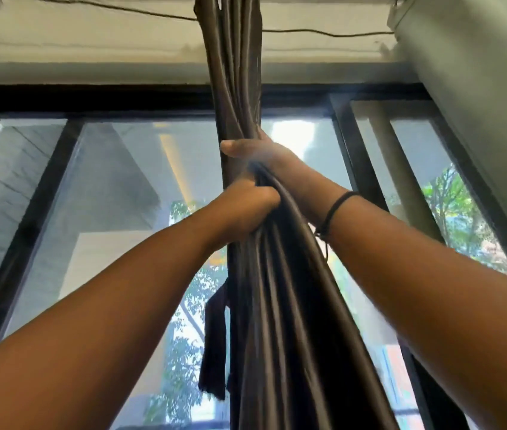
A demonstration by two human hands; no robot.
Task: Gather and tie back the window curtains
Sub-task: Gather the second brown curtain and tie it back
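A dark brown curtain (233, 72) hangs gathered into one thick bundle in front of the window, running from the ceiling down past the bottom of the view. My right hand (255, 150) wraps around the bundle high up, thumb across the front. Just below it my left hand (246, 203) grips the folds with curled fingers. Below my hands the curtain fans out into wider pleats (283, 321). A short dark strip of fabric (215, 342) dangles loose at the bundle's left side.
A large black-framed window (44, 193) fills the background, with trees and buildings outside. A thin cable (323, 33) runs along the white wall above it. A pale wall or cabinet (478, 88) slants down on the right.
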